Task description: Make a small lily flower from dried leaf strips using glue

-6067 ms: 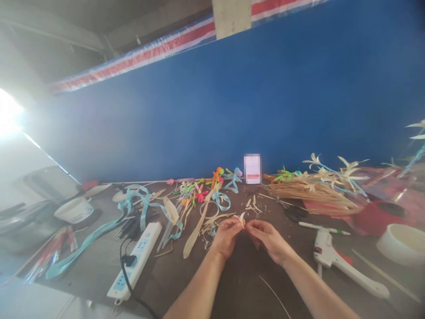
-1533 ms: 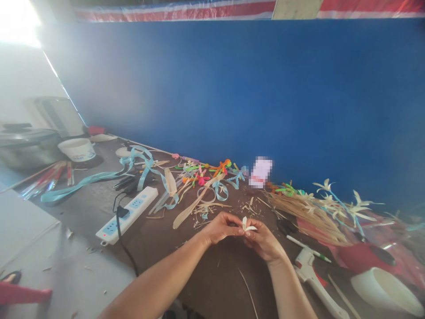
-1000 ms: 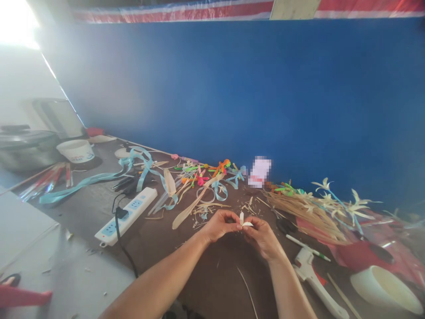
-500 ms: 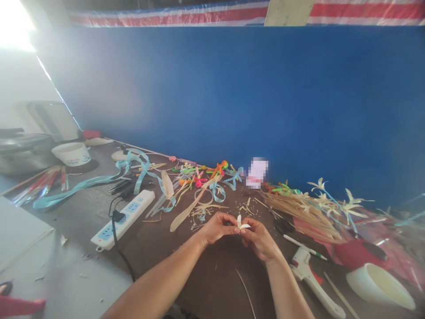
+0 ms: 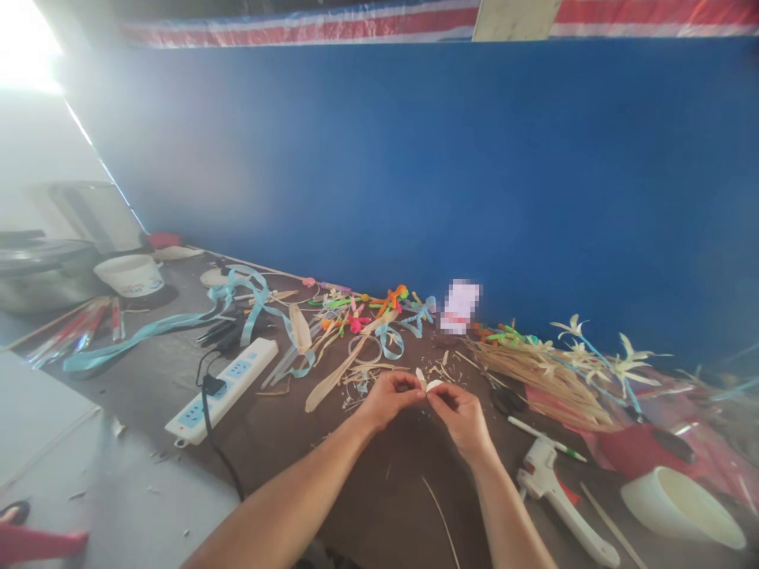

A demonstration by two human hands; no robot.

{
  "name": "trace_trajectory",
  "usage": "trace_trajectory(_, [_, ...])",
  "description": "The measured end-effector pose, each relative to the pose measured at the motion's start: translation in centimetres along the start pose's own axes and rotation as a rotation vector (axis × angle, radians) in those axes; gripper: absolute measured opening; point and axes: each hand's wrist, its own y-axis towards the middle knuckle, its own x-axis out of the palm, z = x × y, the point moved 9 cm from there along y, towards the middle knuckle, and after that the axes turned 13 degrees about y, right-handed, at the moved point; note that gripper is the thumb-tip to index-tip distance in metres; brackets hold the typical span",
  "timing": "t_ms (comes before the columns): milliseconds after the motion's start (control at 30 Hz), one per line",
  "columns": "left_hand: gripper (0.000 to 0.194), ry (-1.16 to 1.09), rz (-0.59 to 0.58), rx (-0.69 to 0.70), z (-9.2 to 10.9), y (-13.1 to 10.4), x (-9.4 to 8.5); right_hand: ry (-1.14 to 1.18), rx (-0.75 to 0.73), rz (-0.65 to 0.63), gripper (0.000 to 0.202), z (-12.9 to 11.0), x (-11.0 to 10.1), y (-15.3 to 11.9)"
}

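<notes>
Both hands meet over the brown tabletop (image 5: 409, 482), fingertips almost touching. Between them is a small cream-white petal piece (image 5: 421, 378), like part of a flower, with slim pointed petals sticking up and to the right. My left hand (image 5: 388, 399) is closed, thumb and forefinger pinching its base. My right hand (image 5: 461, 412) is closed too, pinching the petal on the right. The fingers hide the lower part of the piece. Dried plant scraps (image 5: 444, 367) lie just beyond the fingertips. Finished-looking cream flowers (image 5: 632, 365) on blue stems stand at the right.
A white glue gun (image 5: 554, 494), a white pen (image 5: 534, 433) and a white bowl (image 5: 676, 506) are on the right. A bundle of dry straw-coloured strips (image 5: 534, 379) lies behind them. At left are a power strip (image 5: 222, 395), light blue ribbon (image 5: 160, 324) and a white cup (image 5: 130, 275).
My right fingers have shifted slightly up and now cover more of the right petal. The upright petal leans further left. My left hand has barely moved.
</notes>
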Motion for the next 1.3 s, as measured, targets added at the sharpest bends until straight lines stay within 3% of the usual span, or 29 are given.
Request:
trace_trajectory(233, [0.019,0.112,0.059,0.02,0.0,0.0,-0.6,-0.151,-0.08,-0.014,0.014,-1.8,0.8,-0.5])
trace_trajectory(600, [0.019,0.202,0.157,0.103,0.3,-0.1,-1.2,-0.247,-0.21,0.072,0.012,-3.3,0.8,-0.8])
trace_trajectory(1067, [0.018,0.177,0.158,0.11,0.0,0.0,-1.1,-0.349,-0.298,0.138,0.012,-4.1,0.3,-1.1])
trace_trajectory(1300, [0.02,0.196,0.167,0.069,-0.6,0.0,-1.3,-0.336,-0.291,0.066,0.013,-4.3,1.1,-1.1])
